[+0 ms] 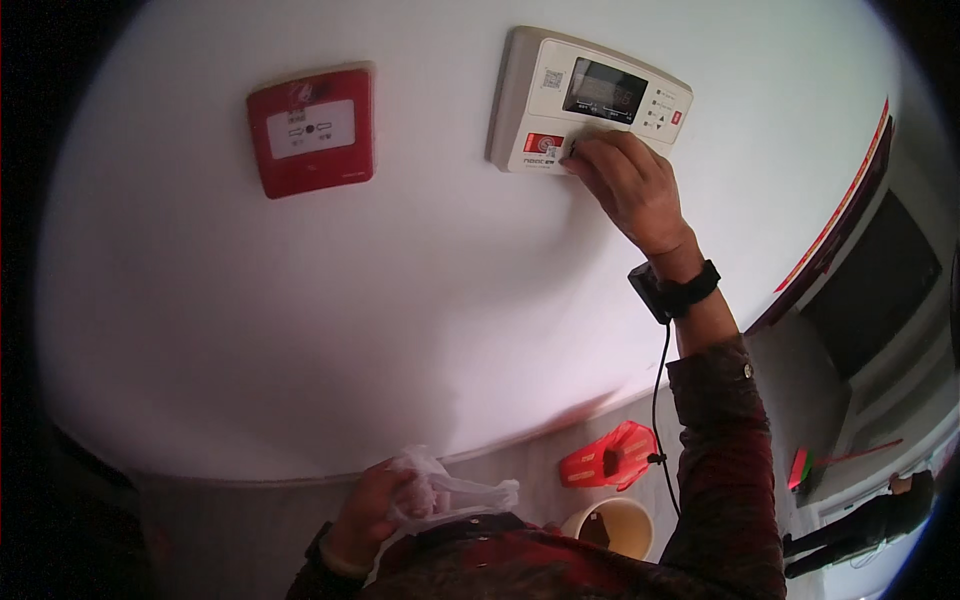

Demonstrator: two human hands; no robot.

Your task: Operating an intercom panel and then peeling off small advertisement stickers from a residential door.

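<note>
A wall-mounted alarm control panel [525,97], off-white with a dark display [606,88] and a column of buttons, is before me. My right hand [634,184] reaches up to its lower middle. The bent fingertips are close together against the panel's front, beside a small red label [543,143]. Whether they pinch something small there is hidden. Low down, near my waist, my left hand [382,499] grips a crumpled, translucent plastic bag [469,495]. To the left of the panel, a red manual fire call point [310,129] is fixed to the wall.
Below me a red plastic container [607,457] and a cream bucket [646,531] stand on the grey floor. A black cable [655,420] hangs from my right wrist strap [694,289]. At far right are a long-handled red tool [802,469] and a person in dark clothing [877,521].
</note>
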